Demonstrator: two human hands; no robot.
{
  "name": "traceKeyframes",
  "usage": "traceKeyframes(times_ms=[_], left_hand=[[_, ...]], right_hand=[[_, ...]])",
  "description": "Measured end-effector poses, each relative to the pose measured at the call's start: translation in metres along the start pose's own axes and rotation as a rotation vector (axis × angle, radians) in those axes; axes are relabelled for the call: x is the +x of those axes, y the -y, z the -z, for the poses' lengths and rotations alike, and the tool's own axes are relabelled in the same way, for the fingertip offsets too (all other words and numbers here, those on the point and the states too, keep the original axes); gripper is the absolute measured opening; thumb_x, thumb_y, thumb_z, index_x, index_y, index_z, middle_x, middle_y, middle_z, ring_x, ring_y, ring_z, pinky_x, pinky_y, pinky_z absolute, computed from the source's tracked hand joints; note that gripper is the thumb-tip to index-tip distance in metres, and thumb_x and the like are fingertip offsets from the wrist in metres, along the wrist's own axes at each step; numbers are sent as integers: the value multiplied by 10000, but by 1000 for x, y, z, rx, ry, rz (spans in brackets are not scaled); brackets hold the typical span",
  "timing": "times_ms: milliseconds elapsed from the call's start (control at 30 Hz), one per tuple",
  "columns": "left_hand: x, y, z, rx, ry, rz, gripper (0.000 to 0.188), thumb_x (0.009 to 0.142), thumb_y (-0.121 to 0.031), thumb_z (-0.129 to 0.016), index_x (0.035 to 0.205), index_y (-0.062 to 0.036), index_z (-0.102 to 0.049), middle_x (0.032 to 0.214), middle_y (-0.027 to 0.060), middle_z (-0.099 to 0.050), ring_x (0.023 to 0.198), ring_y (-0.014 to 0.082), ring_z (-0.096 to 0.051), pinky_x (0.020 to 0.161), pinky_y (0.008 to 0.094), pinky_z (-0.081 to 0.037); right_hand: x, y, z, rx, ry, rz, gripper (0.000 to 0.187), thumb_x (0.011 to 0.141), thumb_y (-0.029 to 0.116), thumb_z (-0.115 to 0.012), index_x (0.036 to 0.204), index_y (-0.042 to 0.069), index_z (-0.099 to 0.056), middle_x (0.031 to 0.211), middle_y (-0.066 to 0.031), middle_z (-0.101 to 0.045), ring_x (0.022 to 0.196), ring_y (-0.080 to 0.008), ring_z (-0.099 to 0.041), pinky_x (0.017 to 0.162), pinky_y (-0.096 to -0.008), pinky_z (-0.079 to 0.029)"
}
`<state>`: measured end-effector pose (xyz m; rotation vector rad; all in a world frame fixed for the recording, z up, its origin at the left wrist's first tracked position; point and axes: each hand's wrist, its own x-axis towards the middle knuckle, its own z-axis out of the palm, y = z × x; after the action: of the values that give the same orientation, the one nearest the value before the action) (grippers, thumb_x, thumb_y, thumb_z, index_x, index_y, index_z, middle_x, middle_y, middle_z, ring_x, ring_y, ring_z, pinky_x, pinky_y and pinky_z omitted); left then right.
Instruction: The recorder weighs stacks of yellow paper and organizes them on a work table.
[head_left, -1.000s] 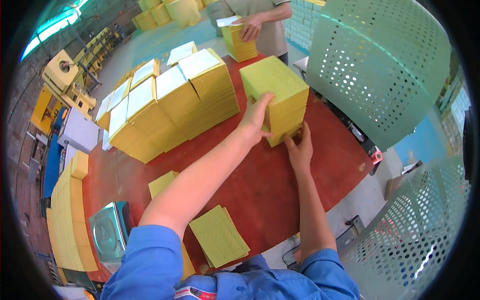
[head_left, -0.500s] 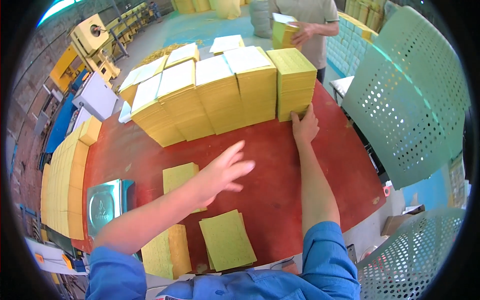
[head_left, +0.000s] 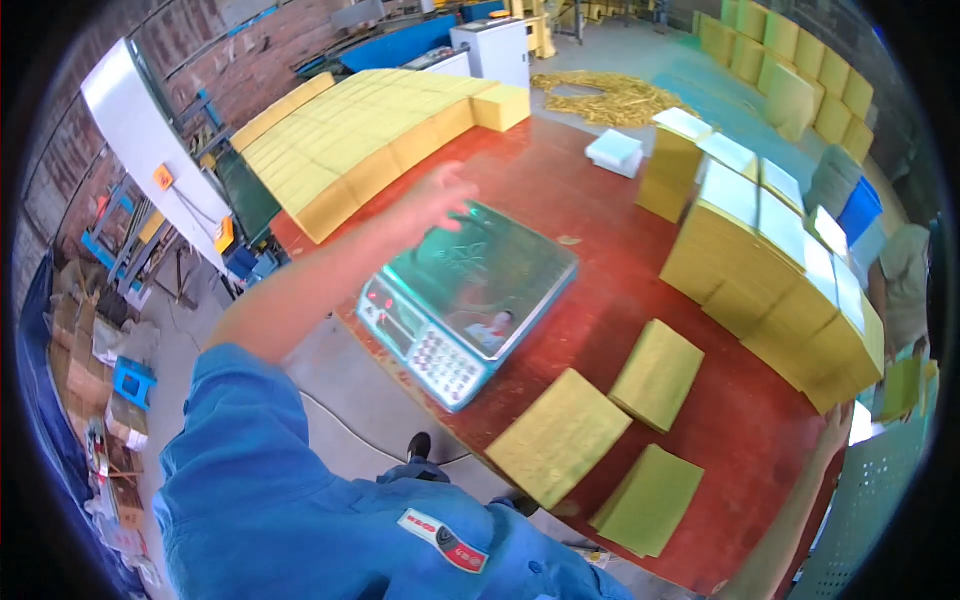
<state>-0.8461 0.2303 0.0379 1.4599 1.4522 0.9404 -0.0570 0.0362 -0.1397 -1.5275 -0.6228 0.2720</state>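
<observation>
Left hand (head_left: 440, 202) lifted by the scale's (head_left: 510, 275) far-left corner, with nothing held.
Its blurred fingers are loosely spread, while the right hand (head_left: 838, 425) is stretched well to the scale's right, against the far-right end of the row of yellow paper stacks (head_left: 745, 325); whether anything is gripped there cannot be told. White sheets (head_left: 735, 200) are laid on most stacks, perhaps as dividers; three small piles (head_left: 560, 435) are set right of the scale, apparently for easy reach.
</observation>
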Motion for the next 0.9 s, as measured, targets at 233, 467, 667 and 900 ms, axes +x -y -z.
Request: traceKeyframes(times_ms=[233, 467, 667, 900], left_hand=[[135, 89, 199, 113, -356, 276, 815, 848, -382, -671, 1490, -36, -306, 1402, 174, -473, 1210, 323, -516, 945, 466, -477], [288, 178, 227, 600, -283, -190, 615, 783, -426, -684, 1160, 56, -621, 1084, 265, -667, 1013, 395, -650, 909, 427, -514], [368, 176, 185, 912, 105, -560, 551, 919, -455, -534, 1283, -43, -577, 1431, 172, -475, 1344, 307, -425, 1086, 437, -366], [553, 156, 141, 1134, -21, -626, 682, 963, -572, -400, 1469, -115, -414, 1507, 166, -396, 1400, 329, -358, 1143, 504, -271]], right_hand=[[-337, 283, -241, -325, 796, 737, 462, 899, -21, -530, 1354, 43, -496, 1369, -124, -525, 1198, -243, -555, 948, -342, -453], [-639, 256, -498, 439, 1507, -445, 622, 932, 6, -586, 1490, 26, -312, 1406, -128, -470, 1312, -238, -457, 1104, -372, -362], [-735, 184, -636, -76, 1172, 349, 564, 819, 66, -673, 1350, 7, -494, 1414, -208, -455, 1316, -377, -448, 1073, -438, -403], [-769, 136, -648, 152, 839, -432, 381, 856, 155, -657, 1204, 3, -629, 1345, -179, -556, 1301, -363, -468, 1015, -509, -390]])
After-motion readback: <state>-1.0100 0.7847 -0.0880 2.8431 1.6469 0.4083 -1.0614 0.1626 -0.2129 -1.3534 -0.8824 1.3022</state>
